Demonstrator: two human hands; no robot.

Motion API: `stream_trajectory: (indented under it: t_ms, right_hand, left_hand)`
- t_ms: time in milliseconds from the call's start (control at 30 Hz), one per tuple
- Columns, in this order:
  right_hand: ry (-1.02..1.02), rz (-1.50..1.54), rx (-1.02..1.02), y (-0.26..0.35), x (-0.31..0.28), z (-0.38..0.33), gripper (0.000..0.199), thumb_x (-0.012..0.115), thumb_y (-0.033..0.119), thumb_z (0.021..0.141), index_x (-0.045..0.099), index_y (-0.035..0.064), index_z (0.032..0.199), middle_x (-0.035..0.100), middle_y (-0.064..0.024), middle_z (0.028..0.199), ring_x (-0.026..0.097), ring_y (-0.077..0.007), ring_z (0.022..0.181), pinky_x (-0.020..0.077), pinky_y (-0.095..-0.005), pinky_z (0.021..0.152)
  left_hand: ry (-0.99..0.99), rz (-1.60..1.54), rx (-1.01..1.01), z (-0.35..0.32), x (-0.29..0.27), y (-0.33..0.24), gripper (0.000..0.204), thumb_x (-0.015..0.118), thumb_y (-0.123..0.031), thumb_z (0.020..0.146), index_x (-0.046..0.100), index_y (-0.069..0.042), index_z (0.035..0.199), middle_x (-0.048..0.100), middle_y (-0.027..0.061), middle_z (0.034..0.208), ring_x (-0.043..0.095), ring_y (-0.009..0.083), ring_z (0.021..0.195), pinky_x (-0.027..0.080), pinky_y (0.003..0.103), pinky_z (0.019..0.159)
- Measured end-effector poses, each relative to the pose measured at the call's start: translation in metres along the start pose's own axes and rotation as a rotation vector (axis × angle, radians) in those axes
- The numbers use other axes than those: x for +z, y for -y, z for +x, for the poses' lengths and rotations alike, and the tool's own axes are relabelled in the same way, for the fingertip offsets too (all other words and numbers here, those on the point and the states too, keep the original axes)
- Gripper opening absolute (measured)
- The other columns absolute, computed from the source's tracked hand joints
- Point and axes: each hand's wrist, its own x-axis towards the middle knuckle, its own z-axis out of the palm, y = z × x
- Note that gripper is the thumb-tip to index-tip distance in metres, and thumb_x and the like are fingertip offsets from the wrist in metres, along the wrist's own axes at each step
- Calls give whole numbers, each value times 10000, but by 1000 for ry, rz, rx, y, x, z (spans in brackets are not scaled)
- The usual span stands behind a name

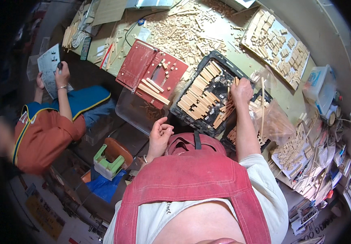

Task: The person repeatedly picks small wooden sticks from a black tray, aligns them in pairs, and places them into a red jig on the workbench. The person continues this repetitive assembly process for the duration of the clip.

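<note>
Pale wooden sticks [197,97] are lying stacked in a black tray [191,118]; the right hand [241,91] is closing on some, the left hand [160,134] is hovering half-curled, empty, beside a red jig [143,67].

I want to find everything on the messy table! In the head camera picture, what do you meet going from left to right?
Co-worker's hand on a paper sheet → red board → left hand → black tray of wooden sticks → right hand → clear plastic tub.

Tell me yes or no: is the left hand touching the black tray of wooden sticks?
No: the left hand hangs curled and empty, short of the black plastic tray.
</note>
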Motion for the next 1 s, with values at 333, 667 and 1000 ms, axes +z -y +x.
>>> stream_trajectory:
  t_ms: [333, 667, 1000]
  right_hand:
    - [18, 12, -31, 3, 4, 0, 341, 755, 340, 861, 715, 32, 1001, 718, -205, 1045, 716, -402, 973, 549, -537, 884]
    - [55, 67, 5, 9, 2, 3, 376, 773, 349, 847, 713, 16, 1010, 728, -220, 1061, 725, -432, 991, 572, -543, 895]
    - [84, 115, -30, 0, 9, 3, 358, 771, 315, 857, 677, 36, 1059, 695, -214, 1147, 689, -434, 1082, 561, -547, 944]
  left_hand:
    - [7, -34, -2, -4, -4, 5, 475, 642, -70, 1077, 477, 13, 1515, 671, 85, 1154, 650, 127, 1057, 575, 301, 950]
    - [4, -37, -3, -6, -13, 5, 454, 642, -65, 1075, 492, 14, 1497, 675, 78, 1139, 652, 121, 1038, 574, 293, 938]
    - [18, -37, 25, -7, -26, 8, 448, 639, -70, 1083, 492, 15, 1497, 675, 75, 1133, 649, 112, 1024, 573, 288, 928]
